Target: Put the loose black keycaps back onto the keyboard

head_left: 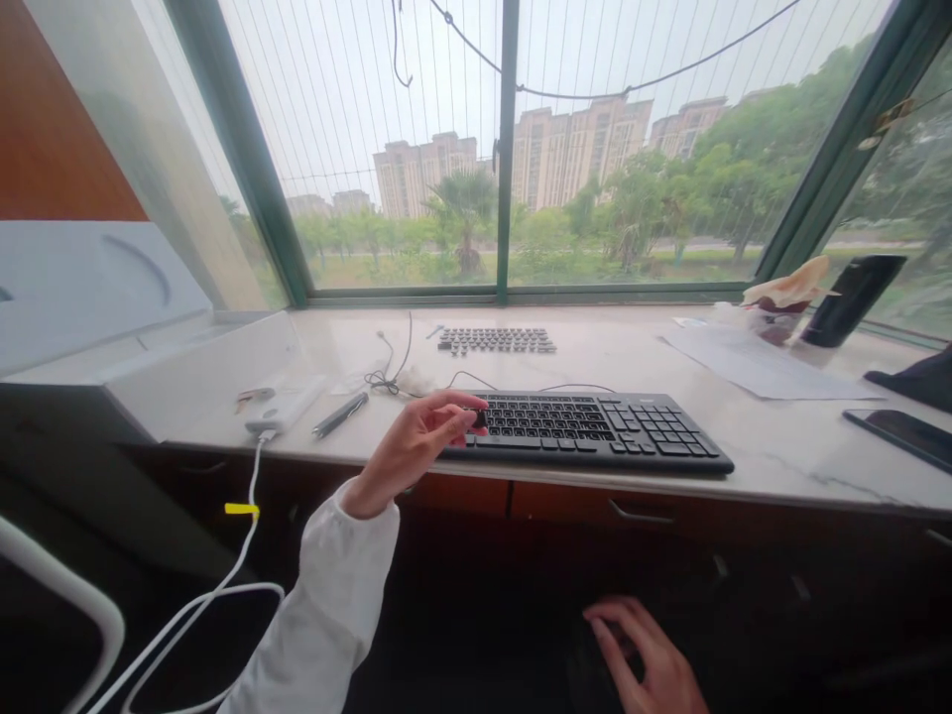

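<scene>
A black keyboard (654, 428) lies along the front of the light countertop, and rows of its main section show bare key sockets. Over its left end, my left hand (427, 433) pinches a small black keycap (480, 418) between thumb and fingertips. Behind the keyboard, loose keycaps (497, 340) are laid out in several rows near the window. My right hand (644, 654) hangs low in front of the counter, away from the keyboard, with its fingers apart and nothing visible in them.
On the left are a pen (340, 415), a white power bank (279, 407) with a cable, and a dark cord (383, 380). To the right lie paper (766, 362), a phone (903, 436) and a tilted black cylinder (854, 299). Drawers sit below the counter edge.
</scene>
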The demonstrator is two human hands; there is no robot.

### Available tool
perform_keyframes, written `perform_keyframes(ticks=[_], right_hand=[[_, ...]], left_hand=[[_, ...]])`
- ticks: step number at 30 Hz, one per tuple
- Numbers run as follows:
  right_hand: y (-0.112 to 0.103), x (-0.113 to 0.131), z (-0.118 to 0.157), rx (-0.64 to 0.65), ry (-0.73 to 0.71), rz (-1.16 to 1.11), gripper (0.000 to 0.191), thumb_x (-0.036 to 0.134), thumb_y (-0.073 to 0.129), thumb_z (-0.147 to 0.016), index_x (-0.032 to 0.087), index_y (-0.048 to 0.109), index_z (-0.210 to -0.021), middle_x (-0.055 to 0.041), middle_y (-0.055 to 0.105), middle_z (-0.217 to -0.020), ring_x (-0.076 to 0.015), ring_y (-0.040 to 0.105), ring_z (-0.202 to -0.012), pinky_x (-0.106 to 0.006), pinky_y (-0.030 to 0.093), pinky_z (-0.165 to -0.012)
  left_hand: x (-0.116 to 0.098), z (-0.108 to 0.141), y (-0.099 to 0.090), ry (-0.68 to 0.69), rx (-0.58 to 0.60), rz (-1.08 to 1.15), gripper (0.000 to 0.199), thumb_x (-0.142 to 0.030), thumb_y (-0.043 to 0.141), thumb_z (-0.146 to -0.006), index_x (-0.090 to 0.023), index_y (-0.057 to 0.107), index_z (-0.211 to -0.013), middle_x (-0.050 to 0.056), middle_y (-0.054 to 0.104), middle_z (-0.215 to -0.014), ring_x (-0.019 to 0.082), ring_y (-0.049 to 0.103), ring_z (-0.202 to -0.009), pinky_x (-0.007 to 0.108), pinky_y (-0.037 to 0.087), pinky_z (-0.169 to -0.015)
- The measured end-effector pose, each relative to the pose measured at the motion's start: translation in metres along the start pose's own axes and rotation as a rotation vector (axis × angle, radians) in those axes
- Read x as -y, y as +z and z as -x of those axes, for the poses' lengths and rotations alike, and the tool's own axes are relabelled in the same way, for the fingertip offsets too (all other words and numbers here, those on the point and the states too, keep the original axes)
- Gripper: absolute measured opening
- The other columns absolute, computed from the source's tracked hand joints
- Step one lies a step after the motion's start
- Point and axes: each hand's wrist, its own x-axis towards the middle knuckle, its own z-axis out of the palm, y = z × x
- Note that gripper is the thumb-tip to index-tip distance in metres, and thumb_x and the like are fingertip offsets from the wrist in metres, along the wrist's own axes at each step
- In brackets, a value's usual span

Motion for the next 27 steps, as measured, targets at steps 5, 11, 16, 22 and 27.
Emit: perform_keyframes(ticks=[5, 11, 16, 22, 27], right_hand=[[-0.008, 0.066, -0.051, -0.033, -0.268, 0.024, 0.024, 0.033, 0.054, -0.092, 0.021, 0.061, -0.112, -0.0041, 0.065, -0.091, -0.0149, 0.063, -0.076, -0.027, 0.054, -0.069], [-0.004, 0.127, -0.09, -0.023, -0.464, -0.052, 0.033, 0.032, 0.061, -0.089, 0.024, 0.059, -0.121, -0.0014, 0.065, -0.089, -0.0123, 0.06, -0.071, -0.027, 0.052, -0.07], [0.001, 0.142, -0.098, 0.022, -0.507, -0.159, 0.017, 0.026, 0.062, -0.089, 0.024, 0.069, -0.104, -0.0017, 0.066, -0.09, -0.0104, 0.059, -0.07, -0.024, 0.051, -0.067], [0.008, 0.139, -0.093, 0.007, -0.467, -0.249, 0.015, 0.027, 0.064, -0.087, 0.023, 0.071, -0.1, -0.0021, 0.067, -0.084, -0.0109, 0.059, -0.068, -0.024, 0.052, -0.065], [0.013, 0.139, -0.091, 0.013, -0.451, -0.288, 0.015, 0.028, 0.066, -0.086, 0.023, 0.072, -0.099, -0.0024, 0.067, -0.084, -0.0108, 0.06, -0.067, -0.023, 0.052, -0.062]], left_hand=[[-0.006, 0.036, 0.027, -0.093, 0.02, 0.084, 0.025, -0.039, 0.064, -0.085, -0.021, 0.066, -0.101, 0.003, 0.073, -0.084, 0.017, 0.069, -0.078, 0.025, 0.055, -0.067], [-0.006, 0.06, 0.036, -0.119, -0.081, -0.036, 0.021, -0.038, 0.066, -0.084, -0.023, 0.069, -0.097, 0.003, 0.074, -0.084, 0.018, 0.07, -0.074, 0.028, 0.057, -0.068], [-0.008, 0.073, 0.038, -0.148, -0.118, -0.085, 0.018, -0.038, 0.066, -0.084, -0.025, 0.071, -0.096, 0.002, 0.074, -0.079, 0.018, 0.07, -0.071, 0.028, 0.057, -0.067], [-0.008, 0.083, 0.035, -0.174, -0.084, 0.014, 0.028, -0.039, 0.063, -0.086, -0.021, 0.067, -0.108, 0.004, 0.073, -0.079, 0.016, 0.067, -0.067, 0.028, 0.056, -0.065], [0.0, 0.088, 0.034, -0.111, -0.137, -0.131, 0.026, -0.037, 0.073, -0.078, -0.026, 0.071, -0.101, 0.001, 0.072, -0.079, 0.015, 0.065, -0.065, 0.026, 0.054, -0.063]])
